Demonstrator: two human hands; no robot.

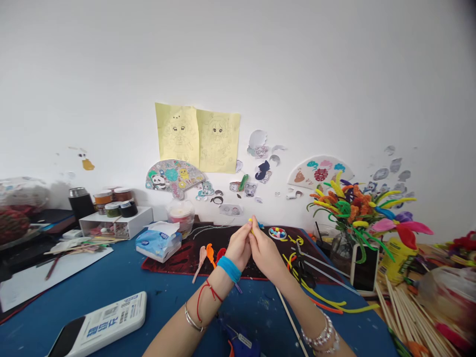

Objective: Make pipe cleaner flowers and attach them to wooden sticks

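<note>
My left hand and my right hand meet palm to palm above the dark red mat. Their fingers are closed around a small fuzzy yellow piece, most of it hidden; its exact kind does not show. A bit of blue peeks out behind the right fingers, and I cannot tell if it belongs to it. Just left of the hands lie bent pink, orange and red fuzzy shapes. Beyond the right hand sits a small dish of coloured pompoms. Black-handled scissors and yellow pipe cleaners lie to the right.
A tissue pack and a white box with paint jars stand left. Nearer is a white device. A blue glue gun lies in front. On the right are a vase of pipe-cleaner flowers, a phone and wooden sticks.
</note>
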